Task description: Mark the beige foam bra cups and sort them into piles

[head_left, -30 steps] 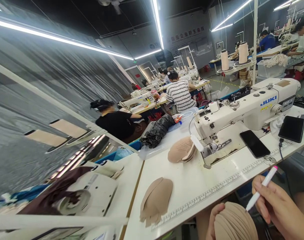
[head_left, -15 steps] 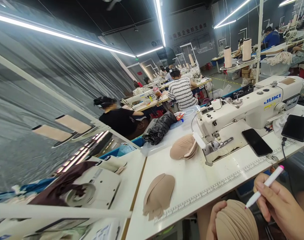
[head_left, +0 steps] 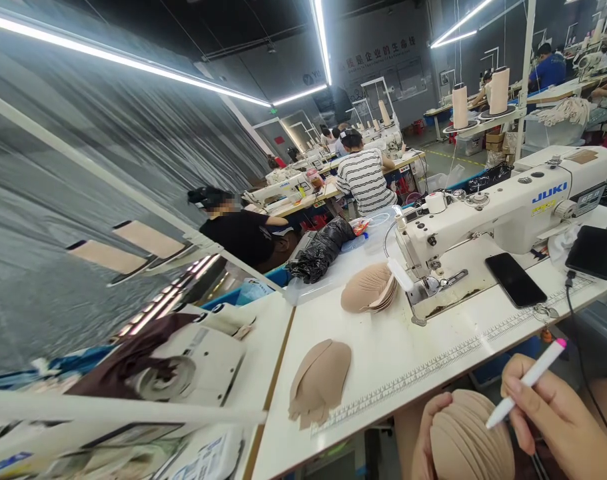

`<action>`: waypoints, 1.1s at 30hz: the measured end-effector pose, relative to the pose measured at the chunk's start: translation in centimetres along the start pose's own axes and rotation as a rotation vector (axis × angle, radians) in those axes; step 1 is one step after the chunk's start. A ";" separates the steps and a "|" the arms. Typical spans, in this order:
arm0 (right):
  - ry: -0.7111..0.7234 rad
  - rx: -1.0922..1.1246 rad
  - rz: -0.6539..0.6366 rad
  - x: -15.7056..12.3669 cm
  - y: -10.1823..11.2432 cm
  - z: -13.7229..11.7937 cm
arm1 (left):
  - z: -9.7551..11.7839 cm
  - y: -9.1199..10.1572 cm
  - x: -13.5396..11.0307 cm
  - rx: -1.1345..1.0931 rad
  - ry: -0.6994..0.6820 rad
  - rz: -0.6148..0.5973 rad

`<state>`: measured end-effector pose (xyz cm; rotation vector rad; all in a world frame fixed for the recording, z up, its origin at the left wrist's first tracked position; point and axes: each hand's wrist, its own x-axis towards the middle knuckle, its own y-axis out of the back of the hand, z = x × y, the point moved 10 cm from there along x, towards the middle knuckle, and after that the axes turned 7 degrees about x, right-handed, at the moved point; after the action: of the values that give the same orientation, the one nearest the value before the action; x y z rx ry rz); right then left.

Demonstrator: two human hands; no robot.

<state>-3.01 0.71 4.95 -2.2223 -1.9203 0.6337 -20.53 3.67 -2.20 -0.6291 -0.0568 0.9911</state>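
At the lower right, my left hand [head_left: 426,427] is closed around the side of a stack of beige bra cups [head_left: 470,440], whose layered edges fan out. My right hand [head_left: 548,407] grips a white marker pen [head_left: 528,382] with a pink end. The pen's tip rests on or just over the stack; contact cannot be made out. On the white table lie a second stack of beige cups [head_left: 368,288] beside the sewing machine and some flat beige cup pieces [head_left: 320,381] nearer the front edge.
A white sewing machine [head_left: 508,207] stands on the table [head_left: 378,347]. A black phone [head_left: 516,280], a power bank [head_left: 594,252] with a cable and a printed ruler strip [head_left: 408,387] lie along the front. Behind are a black plastic bag [head_left: 323,250] and seated co-workers [head_left: 366,177].
The pen's tip has shifted slightly left and down across the stack, and my right hand has moved a little with it. The view has tilted slightly. My left hand keeps its hold.
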 end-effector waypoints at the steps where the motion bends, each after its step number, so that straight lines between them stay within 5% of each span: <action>1: -0.002 0.012 0.000 0.0 -0.1 0.1 | -0.1 -0.1 0.2 -0.004 -0.011 -0.006; 33: -0.001 0.044 -0.079 -0.3 -1.3 1.1 | -1.4 -1.0 0.4 -0.165 0.084 -0.004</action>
<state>-4.64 0.45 4.52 -2.1094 -1.9641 0.6593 -19.08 2.93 -2.97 -0.8212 -0.0660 0.9608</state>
